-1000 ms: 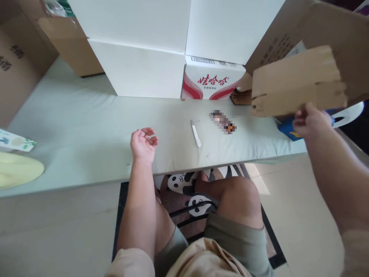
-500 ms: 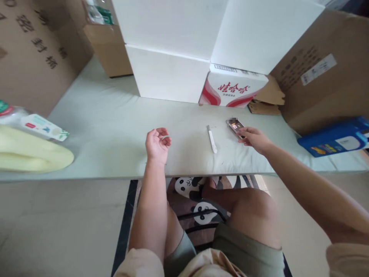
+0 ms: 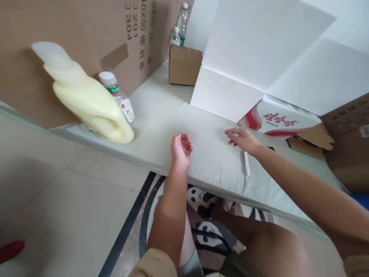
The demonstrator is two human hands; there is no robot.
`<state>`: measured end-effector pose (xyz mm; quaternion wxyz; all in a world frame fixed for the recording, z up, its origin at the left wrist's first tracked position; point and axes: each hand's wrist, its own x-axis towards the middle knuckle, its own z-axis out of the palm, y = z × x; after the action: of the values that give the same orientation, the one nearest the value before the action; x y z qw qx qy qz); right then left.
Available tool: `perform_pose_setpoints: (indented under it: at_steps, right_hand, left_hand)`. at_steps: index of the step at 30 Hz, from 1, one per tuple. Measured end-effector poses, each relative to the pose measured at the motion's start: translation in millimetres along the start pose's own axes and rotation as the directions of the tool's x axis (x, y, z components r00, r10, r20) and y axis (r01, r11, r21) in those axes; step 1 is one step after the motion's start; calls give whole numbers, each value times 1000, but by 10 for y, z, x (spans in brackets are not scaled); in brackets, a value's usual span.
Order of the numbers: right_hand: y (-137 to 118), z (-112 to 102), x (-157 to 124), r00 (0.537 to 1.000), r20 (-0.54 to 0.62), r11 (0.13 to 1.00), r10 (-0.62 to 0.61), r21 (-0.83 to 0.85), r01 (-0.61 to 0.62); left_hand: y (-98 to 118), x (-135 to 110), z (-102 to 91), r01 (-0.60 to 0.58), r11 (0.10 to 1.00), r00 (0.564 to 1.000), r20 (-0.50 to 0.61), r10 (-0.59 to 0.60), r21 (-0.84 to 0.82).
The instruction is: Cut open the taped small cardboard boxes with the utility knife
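My left hand (image 3: 180, 148) rests near the front edge of the pale padded table (image 3: 161, 115), palm up, fingers loosely curled with nothing in them. My right hand (image 3: 242, 139) reaches across the table with fingers stretched out flat, holding nothing. A white pen-like tool (image 3: 246, 163) lies just beside and below my right wrist. A small dark corner of a phone (image 3: 271, 148) peeks out behind my right forearm.
A pale yellow foam roll (image 3: 86, 98) and a water bottle (image 3: 117, 96) lie at the table's left. Behind stand white boxes (image 3: 245, 57), a red-and-white carton (image 3: 279, 119), brown cardboard boxes (image 3: 184, 65) and more bottles (image 3: 180, 23). My knees are below the table.
The view has swung left and tilted. My right hand left the phone and moved left past the white tool. Earlier it held a cardboard piece, which is gone. My left hand stayed put.
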<state>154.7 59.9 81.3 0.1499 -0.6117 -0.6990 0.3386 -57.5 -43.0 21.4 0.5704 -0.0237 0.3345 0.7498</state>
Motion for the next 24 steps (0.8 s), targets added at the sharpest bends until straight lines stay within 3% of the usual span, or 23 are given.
perform_pose_setpoints:
  at_steps: [8, 12, 16, 20, 24]
  right_hand:
    - [-1117, 646, 567, 986, 110, 953, -123, -264, 148]
    - [-1389, 917, 810, 962, 134, 916, -237, -300, 267]
    - [-1189, 1144, 735, 909, 217, 851, -356, -327, 412]
    - [-594, 1205, 399, 866, 255, 808, -429, -320, 495]
    - [-8, 1102, 131, 874, 194, 812, -445, -324, 485]
  left_hand:
    - [309, 138, -201, 32, 983, 990, -126, -56, -183]
    - [450, 210, -276, 29, 959, 980, -179, -83, -284]
    - [588, 210, -371, 17, 941, 980, -182, -83, -337]
    - [662, 144, -451, -29, 920, 983, -177, -44, -390]
    - [604, 69, -464, -12, 919, 990, -132, -43, -394]
